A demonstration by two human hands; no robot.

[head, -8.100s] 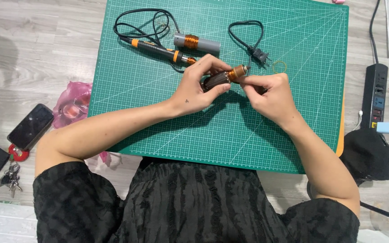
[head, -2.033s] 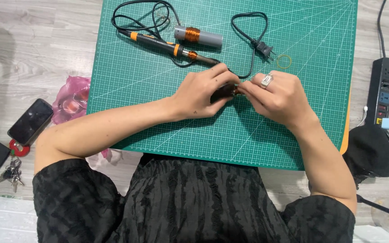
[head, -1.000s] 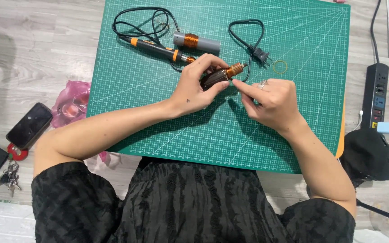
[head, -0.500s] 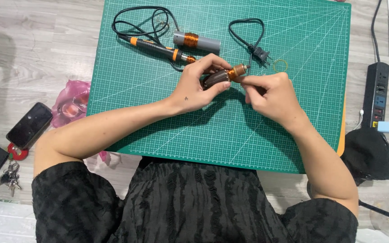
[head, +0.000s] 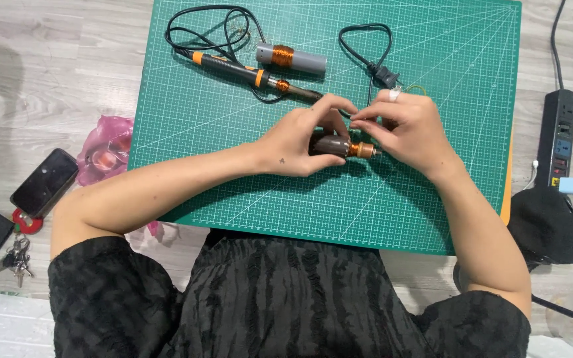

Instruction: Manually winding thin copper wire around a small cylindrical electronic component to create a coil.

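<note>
Hands meet mid-frame over the green mat (head: 432,199). Left hand (head: 300,139) wraps the dark tool body (head: 329,145); right hand (head: 409,129) pinches at its copper tip (head: 364,150), fingers curled over it. I read it as mid-assembly: tip sits on the body but is being worked, so I can't call it seated. A black cord (head: 366,46) with its plug lies loose at upper centre, not in the power strip (head: 560,136) at right. Second tool, orange-banded pen (head: 247,69), and a grey cylinder (head: 291,58) lie untouched at the top of the mat. No containers in view. Phone (head: 44,182) and keys (head: 11,255) sit at left, off the mat on the surface.
</note>
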